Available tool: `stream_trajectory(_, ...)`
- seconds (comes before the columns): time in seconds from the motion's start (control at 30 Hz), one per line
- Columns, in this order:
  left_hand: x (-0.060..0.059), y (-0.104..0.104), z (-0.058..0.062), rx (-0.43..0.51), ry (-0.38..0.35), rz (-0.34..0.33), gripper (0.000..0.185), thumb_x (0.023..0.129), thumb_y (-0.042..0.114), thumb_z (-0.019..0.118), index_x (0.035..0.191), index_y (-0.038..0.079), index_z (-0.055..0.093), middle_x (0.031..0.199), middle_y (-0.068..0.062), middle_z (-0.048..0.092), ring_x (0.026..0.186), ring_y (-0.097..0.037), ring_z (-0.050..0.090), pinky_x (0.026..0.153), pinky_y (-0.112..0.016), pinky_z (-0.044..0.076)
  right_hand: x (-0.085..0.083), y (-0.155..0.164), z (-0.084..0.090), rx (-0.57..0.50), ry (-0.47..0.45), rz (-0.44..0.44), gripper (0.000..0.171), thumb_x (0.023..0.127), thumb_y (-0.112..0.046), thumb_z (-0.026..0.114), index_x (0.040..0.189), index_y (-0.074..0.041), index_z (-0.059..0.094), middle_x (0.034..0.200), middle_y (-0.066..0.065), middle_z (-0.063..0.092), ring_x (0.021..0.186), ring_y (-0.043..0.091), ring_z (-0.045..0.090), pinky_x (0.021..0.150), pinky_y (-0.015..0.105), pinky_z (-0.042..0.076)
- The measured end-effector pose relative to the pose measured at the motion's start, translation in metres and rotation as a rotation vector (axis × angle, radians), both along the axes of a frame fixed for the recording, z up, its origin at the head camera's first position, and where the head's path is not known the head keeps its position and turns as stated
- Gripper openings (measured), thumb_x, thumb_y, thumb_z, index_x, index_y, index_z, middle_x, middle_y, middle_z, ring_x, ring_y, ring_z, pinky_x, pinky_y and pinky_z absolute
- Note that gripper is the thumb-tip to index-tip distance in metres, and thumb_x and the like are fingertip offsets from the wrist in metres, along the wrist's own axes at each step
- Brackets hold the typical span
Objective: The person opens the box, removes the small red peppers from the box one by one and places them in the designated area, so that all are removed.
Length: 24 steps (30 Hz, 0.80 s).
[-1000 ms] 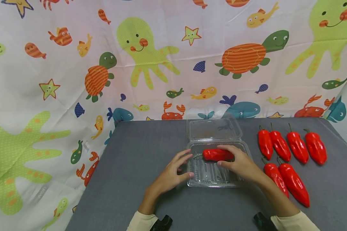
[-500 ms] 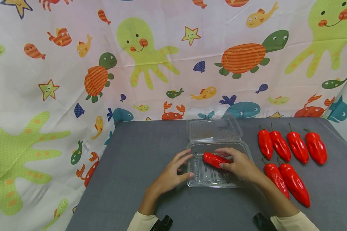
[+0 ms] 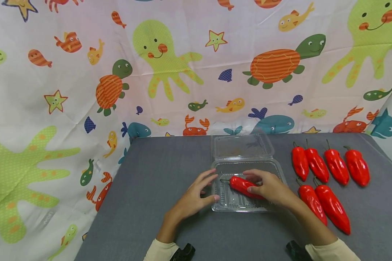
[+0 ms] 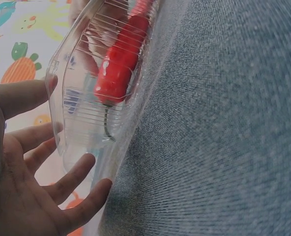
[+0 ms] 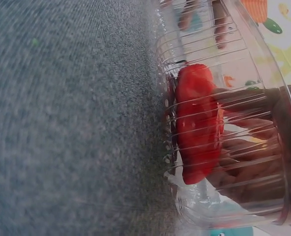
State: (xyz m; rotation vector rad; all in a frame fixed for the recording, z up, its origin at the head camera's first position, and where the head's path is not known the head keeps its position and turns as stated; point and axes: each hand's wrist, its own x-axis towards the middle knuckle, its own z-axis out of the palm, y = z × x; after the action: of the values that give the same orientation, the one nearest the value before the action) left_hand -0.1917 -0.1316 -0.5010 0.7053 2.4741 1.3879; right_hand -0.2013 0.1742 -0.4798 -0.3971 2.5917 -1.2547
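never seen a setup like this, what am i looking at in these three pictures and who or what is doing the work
No machine here: a person works with two bare hands, wearing three cameras. The wide picture comes from a camera on the head, looking down at a grey table in front of a sea-animal curtain. The other two come from cameras strapped to each wrist, so they look sideways and close up.

On the table lies a clear plastic clamshell box with its lid folded open behind it. The right hand holds a red pepper inside the box; the right wrist view shows the same pepper through the ribbed wall. The left hand rests with straight fingers against the box's left side, holding nothing. Six more red peppers lie on the table to the right.
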Motion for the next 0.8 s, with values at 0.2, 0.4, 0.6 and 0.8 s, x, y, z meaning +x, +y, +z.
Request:
stream_trajectory(0.2, -0.0002, 0.0004, -0.0005, -0.003, 0.003, 0.002, 0.072, 0.098, 0.037, 0.073, 0.162, 0.019, 0.046, 0.172, 0.014, 0.027, 0.14, -0.02, 0.052, 0.109, -0.049, 0.05, 0.0006, -0.0023, 0.0, 0.03, -0.013, -0.012, 0.056, 0.09, -0.012, 0.083, 0.143, -0.01, 0.065, 0.126, 0.016, 0.074, 0.111, 0.033, 0.07, 0.092, 0.052, 0.061)
stream_trajectory(0.4, 0.0, 0.0005, 0.0, 0.002, 0.002, 0.002, 0.072, 0.098, 0.035, 0.074, 0.162, 0.019, 0.046, 0.172, 0.013, 0.027, 0.141, -0.02, 0.052, 0.109, -0.05, 0.05, 0.0026, -0.0029, 0.0026, 0.04, -0.016, -0.011, 0.055, 0.089, -0.011, 0.084, 0.142, -0.009, 0.066, 0.124, 0.016, 0.076, 0.112, 0.036, 0.071, 0.092, 0.053, 0.061)
stream_trajectory(0.6, -0.0002, 0.0004, 0.0004, 0.003, 0.001, 0.002, 0.072, 0.098, 0.034, 0.074, 0.162, 0.018, 0.046, 0.172, 0.013, 0.028, 0.141, -0.02, 0.052, 0.109, -0.05, 0.05, 0.0031, -0.0029, 0.0045, 0.055, 0.002, -0.01, 0.057, 0.089, -0.011, 0.085, 0.142, -0.008, 0.065, 0.122, 0.017, 0.076, 0.109, 0.036, 0.072, 0.09, 0.052, 0.062)
stream_trajectory(0.8, -0.0003, 0.0001, 0.0002, 0.004, 0.0, 0.002, 0.072, 0.098, 0.035, 0.075, 0.162, 0.018, 0.046, 0.171, 0.014, 0.028, 0.14, -0.02, 0.051, 0.11, -0.05, 0.05, 0.0034, -0.0026, 0.0058, 0.06, 0.01, -0.019, 0.062, 0.088, -0.011, 0.086, 0.145, -0.005, 0.062, 0.12, 0.018, 0.076, 0.107, 0.036, 0.072, 0.087, 0.051, 0.063)
